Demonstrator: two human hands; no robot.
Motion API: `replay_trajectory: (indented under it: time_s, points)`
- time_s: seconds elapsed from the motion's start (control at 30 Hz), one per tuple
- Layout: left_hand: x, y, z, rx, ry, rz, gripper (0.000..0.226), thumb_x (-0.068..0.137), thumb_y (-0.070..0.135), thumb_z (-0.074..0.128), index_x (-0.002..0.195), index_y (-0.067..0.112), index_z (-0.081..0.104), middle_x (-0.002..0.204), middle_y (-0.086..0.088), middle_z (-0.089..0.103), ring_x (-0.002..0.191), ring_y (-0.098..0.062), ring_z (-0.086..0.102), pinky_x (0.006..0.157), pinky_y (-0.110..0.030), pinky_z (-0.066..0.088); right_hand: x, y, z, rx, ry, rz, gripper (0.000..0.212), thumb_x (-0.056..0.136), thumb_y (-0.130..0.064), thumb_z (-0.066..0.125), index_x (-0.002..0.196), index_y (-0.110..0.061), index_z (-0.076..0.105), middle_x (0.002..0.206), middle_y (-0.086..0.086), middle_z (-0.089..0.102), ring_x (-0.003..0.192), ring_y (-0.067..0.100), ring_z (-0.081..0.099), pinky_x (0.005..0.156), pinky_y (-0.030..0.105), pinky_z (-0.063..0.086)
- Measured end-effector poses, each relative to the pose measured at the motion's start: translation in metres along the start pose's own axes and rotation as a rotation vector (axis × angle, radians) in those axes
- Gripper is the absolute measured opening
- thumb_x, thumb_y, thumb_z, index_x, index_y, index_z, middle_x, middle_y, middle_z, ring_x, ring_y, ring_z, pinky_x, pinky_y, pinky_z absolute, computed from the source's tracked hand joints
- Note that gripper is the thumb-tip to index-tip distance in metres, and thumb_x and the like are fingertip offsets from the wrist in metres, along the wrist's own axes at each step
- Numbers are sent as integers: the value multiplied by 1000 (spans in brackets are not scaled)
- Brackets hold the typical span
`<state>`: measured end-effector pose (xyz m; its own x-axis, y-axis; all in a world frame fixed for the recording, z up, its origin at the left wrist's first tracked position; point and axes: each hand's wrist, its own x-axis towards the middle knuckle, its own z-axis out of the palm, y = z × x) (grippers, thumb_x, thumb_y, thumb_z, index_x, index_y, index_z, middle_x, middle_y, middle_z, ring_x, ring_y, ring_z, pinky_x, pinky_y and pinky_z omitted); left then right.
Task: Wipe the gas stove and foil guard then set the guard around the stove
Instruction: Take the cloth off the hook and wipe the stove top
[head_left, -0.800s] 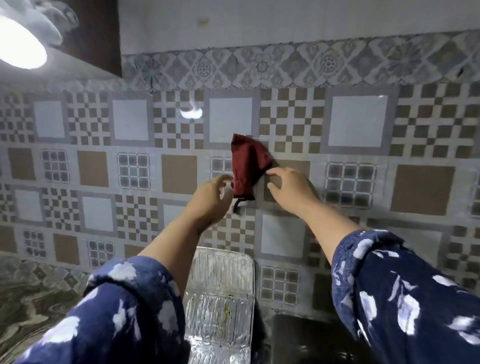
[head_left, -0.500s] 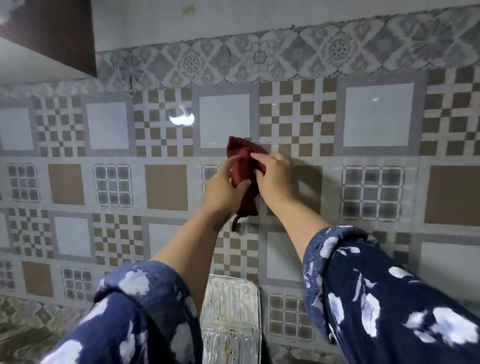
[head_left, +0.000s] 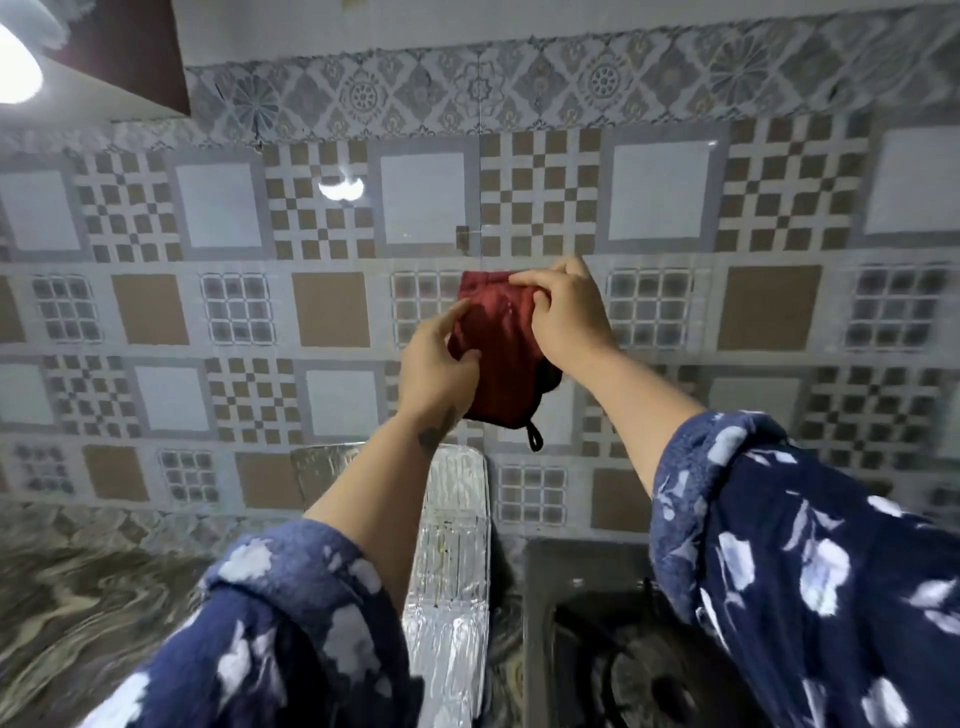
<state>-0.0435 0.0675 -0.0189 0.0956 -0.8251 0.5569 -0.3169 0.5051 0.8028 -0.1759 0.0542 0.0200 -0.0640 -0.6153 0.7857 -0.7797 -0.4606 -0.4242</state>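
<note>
Both my hands hold a dark red cloth (head_left: 501, 358) up in front of the tiled wall. My left hand (head_left: 436, 364) pinches its left edge, and my right hand (head_left: 563, 317) grips its top right corner. A black hanging loop dangles from the cloth's lower end. Below my arms, the silver foil guard (head_left: 457, 530) lies folded on the counter, one end against the wall. The dark gas stove (head_left: 597, 639) sits at the lower right, its burner grate partly hidden by my right sleeve.
A small hook (head_left: 461, 234) sticks out of the patterned tile wall just above the cloth. A marbled counter (head_left: 88, 587) spreads to the left. A lamp (head_left: 15, 67) glares at the top left under a dark cabinet.
The cloth has come off the wall hook, which now shows bare above it. Both hands have moved down and slightly right with the cloth. The view has tilted down, showing the stove.
</note>
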Motion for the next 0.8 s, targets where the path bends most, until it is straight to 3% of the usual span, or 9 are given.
replay_trajectory:
  time_s: [0.1,0.23,0.3,0.47,0.63,0.73,0.8]
  points:
    - [-63,2,2,-62,-78,-73,60,81,-6,52,133,24,53,124,1,59,104,-9,59,97,-33,50,-58,-5,-28,-25,-69,130,41,91,2,38,113,-14,68,102,5,41,104,22,52,91,12,31]
    - [-144,2,2,-106,-186,-150,59,80,-4,56,132,23,53,111,7,59,99,-9,59,94,-29,51,-134,-14,-68,-45,-150,305,44,87,4,38,110,-15,70,119,14,52,114,26,53,101,19,33]
    - [-178,2,0,-166,-261,-205,57,78,-3,58,130,22,56,107,8,60,96,-9,60,94,-30,51,-171,-20,-86,-48,-190,399,43,85,4,40,110,-14,70,124,10,57,119,23,53,100,15,32]
    - [-263,-8,-13,-163,-413,-297,57,72,5,65,127,16,59,117,-7,69,106,-20,65,98,-41,51,-258,-26,-101,-64,-254,591,36,86,2,45,107,-10,72,120,6,67,118,19,57,102,23,38]
    - [-323,-39,-31,195,-611,-215,48,80,12,63,127,19,59,119,-7,67,111,-23,62,98,-33,48,-345,-15,-82,-159,-343,688,36,81,-5,48,99,-22,74,117,6,63,116,24,55,104,31,40]
    - [-325,-58,-40,503,-632,-87,42,88,34,53,130,29,53,129,-3,59,121,-25,51,99,-38,45,-380,-21,-70,-501,-354,565,33,85,-15,49,104,-32,70,123,-3,50,120,23,42,102,38,34]
    - [-320,-62,-44,610,-630,-17,39,92,37,45,130,31,51,134,0,55,124,-23,47,98,-40,43,-388,-31,-58,-544,-304,459,30,88,-24,46,108,-30,68,126,-2,53,122,24,42,102,40,30]
